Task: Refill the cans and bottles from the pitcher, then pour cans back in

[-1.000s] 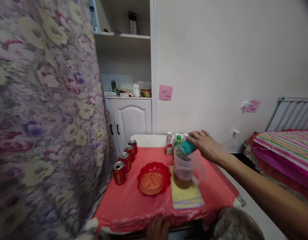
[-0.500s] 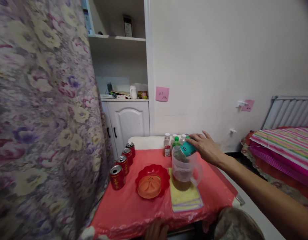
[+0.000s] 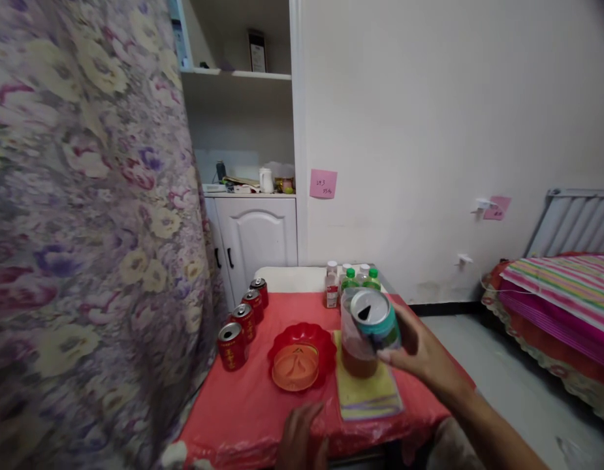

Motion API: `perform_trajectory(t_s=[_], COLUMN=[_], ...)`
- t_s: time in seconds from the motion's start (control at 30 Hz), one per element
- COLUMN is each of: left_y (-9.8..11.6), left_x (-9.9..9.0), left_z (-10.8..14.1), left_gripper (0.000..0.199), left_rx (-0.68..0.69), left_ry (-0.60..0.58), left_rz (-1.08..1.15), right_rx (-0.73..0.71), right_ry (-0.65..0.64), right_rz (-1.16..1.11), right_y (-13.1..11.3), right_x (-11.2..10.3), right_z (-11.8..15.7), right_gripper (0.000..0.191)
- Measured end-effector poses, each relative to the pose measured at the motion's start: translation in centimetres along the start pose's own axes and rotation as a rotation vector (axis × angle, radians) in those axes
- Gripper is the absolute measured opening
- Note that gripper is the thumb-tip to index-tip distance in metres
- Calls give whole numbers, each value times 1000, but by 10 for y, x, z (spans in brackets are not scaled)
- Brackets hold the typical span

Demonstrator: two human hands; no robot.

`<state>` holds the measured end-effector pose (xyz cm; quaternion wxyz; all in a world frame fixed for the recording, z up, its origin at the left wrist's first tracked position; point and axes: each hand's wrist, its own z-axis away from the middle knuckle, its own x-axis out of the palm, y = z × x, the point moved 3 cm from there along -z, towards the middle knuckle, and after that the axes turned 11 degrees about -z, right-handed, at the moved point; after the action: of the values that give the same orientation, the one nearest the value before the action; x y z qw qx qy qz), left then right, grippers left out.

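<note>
My right hand [image 3: 414, 356] is wrapped round a teal drink can [image 3: 380, 326], its top tilted toward me with the mouth hole open. Behind the can, partly covered by it, stands a clear plastic jug [image 3: 350, 333] with brown liquid in the bottom. The jug rests on a folded yellow cloth [image 3: 367, 401]. My left hand [image 3: 302, 437] lies at the table's near edge, fingers apart and holding nothing. Just beyond it, a red scalloped dish [image 3: 302, 333] bears a round orange lidded piece [image 3: 296, 369].
Several red cans [image 3: 232, 347] stand in a row along the left of the red-covered table [image 3: 247, 408]. At the back are several small bottles [image 3: 349, 277] with white and green caps. A floral curtain [image 3: 100, 228] hangs at left; a bed [image 3: 556, 300] stands at right.
My right hand has brought the teal can from above the jug toward me and lower, turning its top to face me. My left hand has moved slightly farther onto the table.
</note>
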<state>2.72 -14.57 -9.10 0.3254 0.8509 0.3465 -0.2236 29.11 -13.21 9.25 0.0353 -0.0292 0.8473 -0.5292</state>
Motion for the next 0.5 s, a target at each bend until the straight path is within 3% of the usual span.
perform_trajectory(t_s=[0.1, 0.23, 0.37, 0.5], left_y=[14, 30, 35, 25], left_x=[-18, -27, -19, -2], left_z=[-12, -22, -13, 7], left_gripper=[42, 67, 78, 77], left_rx=[-246, -325, -411, -536], left_ry=[-73, -184, -110, -144], left_rz=[210, 392, 416, 448], right_rx=[76, 163, 196, 197], right_ry=[-19, -38, -15, -43], right_rz=[-227, -379, -418, -421], right_y=[33, 80, 122, 145], right_x=[44, 89, 110, 119], right_z=[24, 45, 64, 81], right_gripper=[73, 78, 85, 85])
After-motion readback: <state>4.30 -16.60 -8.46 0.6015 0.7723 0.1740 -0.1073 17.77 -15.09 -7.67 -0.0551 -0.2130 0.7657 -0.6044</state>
